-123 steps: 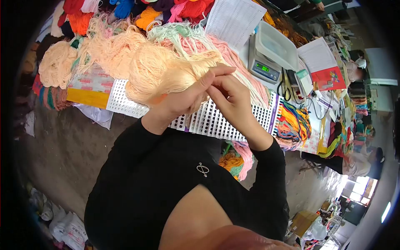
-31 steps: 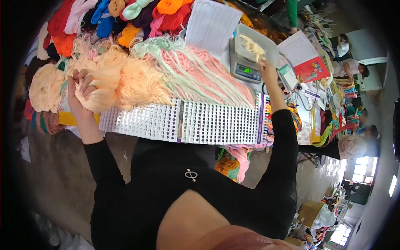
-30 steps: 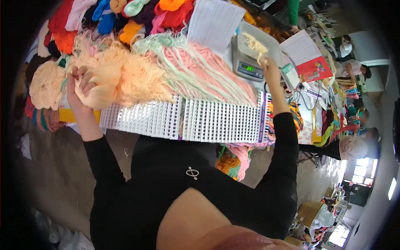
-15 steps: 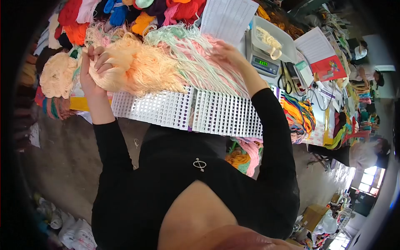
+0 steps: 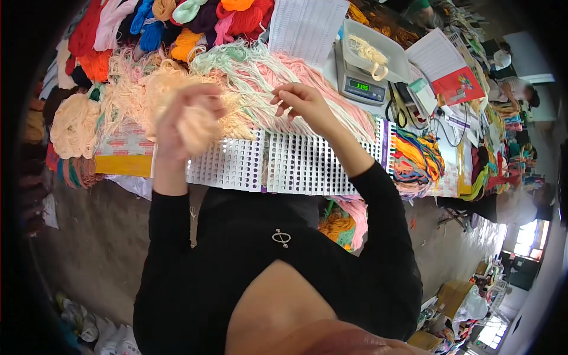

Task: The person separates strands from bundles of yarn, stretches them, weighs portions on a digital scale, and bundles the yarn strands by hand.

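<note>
My left hand (image 5: pixel 180 121), smeared by motion, holds a bunch of peach yarn (image 5: pixel 198 129) above the left part of the white perforated strips (image 5: pixel 319 165). Over the pink and mint strands (image 5: pixel 266 74) is my right hand (image 5: pixel 305 106), its fingers apart and slightly curled, with nothing visible in it. A small cream skein (image 5: pixel 370 52) lies in the clear tray (image 5: pixel 395 62) on the digital scale (image 5: pixel 362 86), whose green display is lit. Loose peach yarn lies behind my left hand.
Colourful skeins (image 5: pixel 254 21) fill the back left. A printed sheet (image 5: pixel 305 29) lies behind the strands. Black-handled scissors (image 5: pixel 397 109) and a red booklet (image 5: pixel 458 92) are right of the scale. Multicoloured yarn (image 5: pixel 417 163) hangs at the table's front edge. Other people are at the far right.
My right hand has left the cream skein in the tray and moved left over the strands. My left hand has moved right with peach yarn in it.
</note>
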{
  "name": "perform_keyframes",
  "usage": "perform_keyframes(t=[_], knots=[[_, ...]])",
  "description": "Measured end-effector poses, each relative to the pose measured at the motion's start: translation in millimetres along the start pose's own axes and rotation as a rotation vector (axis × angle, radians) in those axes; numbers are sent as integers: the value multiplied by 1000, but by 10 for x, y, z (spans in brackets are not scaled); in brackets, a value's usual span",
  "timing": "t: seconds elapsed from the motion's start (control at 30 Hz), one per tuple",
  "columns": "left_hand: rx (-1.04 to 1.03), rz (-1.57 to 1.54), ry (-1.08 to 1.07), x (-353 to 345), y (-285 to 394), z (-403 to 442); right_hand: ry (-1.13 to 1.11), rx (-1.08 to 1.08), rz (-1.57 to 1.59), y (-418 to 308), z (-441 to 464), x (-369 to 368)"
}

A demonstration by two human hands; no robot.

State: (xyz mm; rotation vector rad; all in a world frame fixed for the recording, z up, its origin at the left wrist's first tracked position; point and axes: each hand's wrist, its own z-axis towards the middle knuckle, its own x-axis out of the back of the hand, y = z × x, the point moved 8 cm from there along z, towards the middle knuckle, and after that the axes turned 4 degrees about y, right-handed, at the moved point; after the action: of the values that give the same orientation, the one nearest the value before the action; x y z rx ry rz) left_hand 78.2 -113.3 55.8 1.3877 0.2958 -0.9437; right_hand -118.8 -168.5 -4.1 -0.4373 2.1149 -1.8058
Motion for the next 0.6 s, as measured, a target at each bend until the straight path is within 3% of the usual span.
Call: perform_keyframes(t=[0.03,0.1,0.2,0.27,0.4,0.43,0.5,0.6], knots=[[-14,119,158,-39,-156,41,-14,57,-14,-163,-110,-93],[36,220,113,-158,-490,173,-12,137,-56,-388,-348,-247],[185,111,80,-407,-801,189,-13,192,-167,-494,-601,-331],[138,83,102,-429,-800,220,-10,179,-176,-466,-698,-186],[119,-151,264,-171,-627,171,415,186,-265,-483,-763,1024],[118,-322,203,-182,-605,172,600,224,-269,-506,-798,1471],[111,-367,163,-232,-577,148,859,360,-339,-432,-828,2324],[97,-405,111,-341,-583,150,898,358,-635,-265,-610,2766]])
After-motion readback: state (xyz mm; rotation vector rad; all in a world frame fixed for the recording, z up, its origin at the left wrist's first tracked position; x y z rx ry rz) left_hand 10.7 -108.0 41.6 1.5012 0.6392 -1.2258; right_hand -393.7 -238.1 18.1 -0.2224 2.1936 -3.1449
